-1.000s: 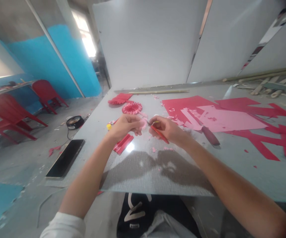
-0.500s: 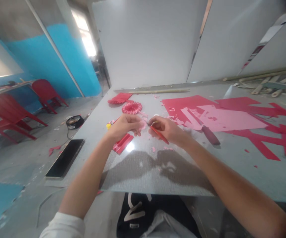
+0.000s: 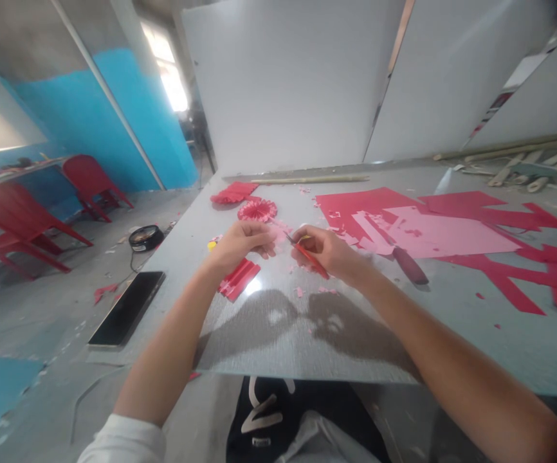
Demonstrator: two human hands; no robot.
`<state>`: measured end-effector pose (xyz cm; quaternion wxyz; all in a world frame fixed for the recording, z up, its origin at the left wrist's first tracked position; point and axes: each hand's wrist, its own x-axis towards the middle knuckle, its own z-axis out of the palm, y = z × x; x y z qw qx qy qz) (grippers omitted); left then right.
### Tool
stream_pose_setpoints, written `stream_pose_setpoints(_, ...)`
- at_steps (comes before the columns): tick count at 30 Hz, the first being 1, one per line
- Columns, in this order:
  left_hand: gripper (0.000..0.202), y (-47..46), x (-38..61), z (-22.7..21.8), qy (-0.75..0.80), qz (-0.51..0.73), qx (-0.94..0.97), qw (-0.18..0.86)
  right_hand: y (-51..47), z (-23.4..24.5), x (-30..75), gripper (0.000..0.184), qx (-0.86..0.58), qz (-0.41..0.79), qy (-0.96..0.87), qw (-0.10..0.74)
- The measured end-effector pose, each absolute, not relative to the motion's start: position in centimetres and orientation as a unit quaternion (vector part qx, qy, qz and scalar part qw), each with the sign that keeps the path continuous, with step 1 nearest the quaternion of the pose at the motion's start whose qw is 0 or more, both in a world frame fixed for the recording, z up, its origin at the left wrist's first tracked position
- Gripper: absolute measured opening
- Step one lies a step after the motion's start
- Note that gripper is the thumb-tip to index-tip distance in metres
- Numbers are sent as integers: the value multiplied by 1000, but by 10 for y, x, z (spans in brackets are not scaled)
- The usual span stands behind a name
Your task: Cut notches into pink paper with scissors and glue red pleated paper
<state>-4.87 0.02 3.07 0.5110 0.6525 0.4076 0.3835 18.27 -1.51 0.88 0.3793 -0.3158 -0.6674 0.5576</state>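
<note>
My left hand (image 3: 240, 244) is closed in a pinch on a small pink paper piece (image 3: 275, 236) held just above the grey table (image 3: 307, 334). My right hand (image 3: 324, 251) grips red-handled scissors (image 3: 307, 254), their tip pointing at the pink piece. The two hands almost touch over the table's middle. A folded red paper strip (image 3: 238, 280) lies under my left wrist. A red pleated paper rosette (image 3: 258, 209) sits just beyond my left hand.
Red and pink paper sheets (image 3: 433, 231) with cut-outs spread over the right half of the table, with a dark-handled tool (image 3: 408, 265) on them. A black phone (image 3: 127, 307) lies at the left edge. A long stick (image 3: 307, 179) runs along the far edge. Red chairs (image 3: 22, 225) stand left.
My left hand has lifted slightly and shifted away from me with the pink piece. The right hand with the scissors stays nearly in place.
</note>
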Motion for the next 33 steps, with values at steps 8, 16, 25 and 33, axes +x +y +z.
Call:
stream_pose_setpoints(8, 24, 0, -49, 31, 418, 373, 671, 486, -16, 11, 183, 26, -313, 561, -676, 362)
stream_pose_setpoints(16, 25, -3, -50, 36, 408, 344, 700, 475, -13, 8, 187, 27, -319, 547, -701, 329)
stream_pose_setpoints(25, 23, -4, -51, 39, 399, 335, 711, 473, -14, 12, 187, 26, -328, 547, -707, 306)
stream_pose_setpoints(33, 24, -4, -52, 39, 401, 334, 712, 471, -12, 10, 188, 30, -331, 540, -714, 298)
